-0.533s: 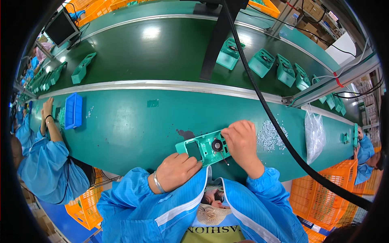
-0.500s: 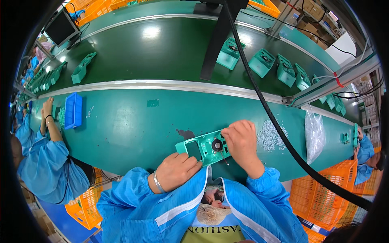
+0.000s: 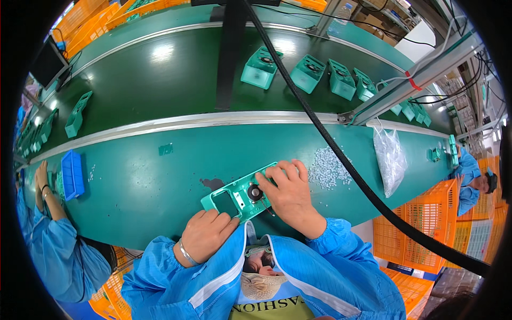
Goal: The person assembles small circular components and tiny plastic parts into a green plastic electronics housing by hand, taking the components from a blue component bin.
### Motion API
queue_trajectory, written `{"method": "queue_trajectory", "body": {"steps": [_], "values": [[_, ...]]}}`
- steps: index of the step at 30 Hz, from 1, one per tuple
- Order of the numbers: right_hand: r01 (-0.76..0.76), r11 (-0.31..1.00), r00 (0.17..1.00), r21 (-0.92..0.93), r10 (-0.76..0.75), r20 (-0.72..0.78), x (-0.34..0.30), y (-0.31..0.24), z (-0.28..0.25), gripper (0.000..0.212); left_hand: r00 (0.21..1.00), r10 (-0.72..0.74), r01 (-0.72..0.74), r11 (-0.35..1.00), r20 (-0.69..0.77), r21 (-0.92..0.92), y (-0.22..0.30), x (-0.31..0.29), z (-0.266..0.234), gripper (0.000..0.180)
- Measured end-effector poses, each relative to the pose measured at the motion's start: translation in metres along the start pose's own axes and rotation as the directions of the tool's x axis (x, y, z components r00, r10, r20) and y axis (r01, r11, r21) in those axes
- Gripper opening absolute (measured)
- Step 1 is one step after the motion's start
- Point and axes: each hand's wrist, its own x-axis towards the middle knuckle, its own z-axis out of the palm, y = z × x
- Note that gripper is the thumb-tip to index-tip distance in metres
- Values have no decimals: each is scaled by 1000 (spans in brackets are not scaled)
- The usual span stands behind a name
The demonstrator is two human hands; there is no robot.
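A green plastic housing (image 3: 241,198) lies slanted on the bench in front of me. It has a rectangular opening toward its left end and a round black speaker-like part (image 3: 255,192) with a thin wire near its right end. My left hand (image 3: 207,232), with a bracelet at the wrist, grips the housing's near left edge between curled fingers. Over the right end, my right hand (image 3: 288,194) rests with bent fingers along the far edge and the thumb beside the round part. Its palm hides that end of the housing.
Small pale pieces (image 3: 329,169) lie scattered right of my hand, near a clear plastic bag (image 3: 389,160). A thick black cable (image 3: 352,165) crosses above. Several green housings (image 3: 260,69) stand on the belt (image 3: 176,80) beyond a metal rail. A co-worker's hand (image 3: 41,176) is beside a blue bin (image 3: 72,174).
The whole view has swung to the right. My right hand's raised pinch at the far edge has loosened, and its fingers now spread over the housing's right end. My left hand keeps its hold.
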Motion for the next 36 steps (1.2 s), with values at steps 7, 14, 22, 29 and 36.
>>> {"method": "queue_trajectory", "body": {"steps": [7,14,22,29,36], "values": [[-39,994,999,99,37,24,-8,7,4,35,1000,-17,17,1000,1,-16,0,3,0,30],[-141,960,990,242,139,25,-16,22,1,41,999,-43,42,999,-31,-15,7,5,2,33],[-42,977,999,208,35,39,-16,26,1,42,999,-49,49,999,-1,1,9,6,3,33],[-117,976,988,182,133,-77,-22,68,-17,22,999,-49,49,999,-15,16,6,4,-1,30],[-296,955,954,2,296,-54,-44,122,-38,14,998,-58,59,998,-35,26,7,7,1,30]]}}
